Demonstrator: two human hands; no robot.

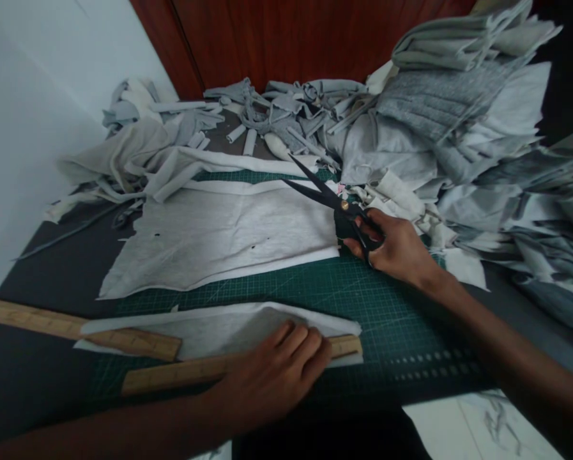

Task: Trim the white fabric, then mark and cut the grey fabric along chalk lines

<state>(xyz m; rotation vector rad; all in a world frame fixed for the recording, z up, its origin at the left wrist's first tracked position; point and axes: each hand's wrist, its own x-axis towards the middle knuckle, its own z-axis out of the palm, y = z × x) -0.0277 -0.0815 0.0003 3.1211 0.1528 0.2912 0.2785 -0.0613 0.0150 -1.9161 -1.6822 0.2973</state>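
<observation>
My right hand (394, 246) is closed around the handles of black fabric scissors (344, 206). Their blades stand apart, pointing to the upper left, above the right end of a pale grey fabric piece (238, 223) with a few small holes. Nearer to me, my left hand (281, 364) lies curled over a narrower folded fabric strip (223, 326) and a wooden ruler (181, 374), fingers bent together across both. The hand hides the ruler's middle. A second wooden ruler (142, 342) reaches over the strip's left end. Both fabric pieces lie on a green cutting mat (386, 306).
Crumpled grey fabric (123, 153) sits at the far left by a white wall (37, 128). Scraps and rolled strips (286, 105) line the back, before a red-brown wooden panel (286, 38). A tall stack of folded grey cloth (439, 96) rises at right, with small offcuts (401, 198) beside the scissors.
</observation>
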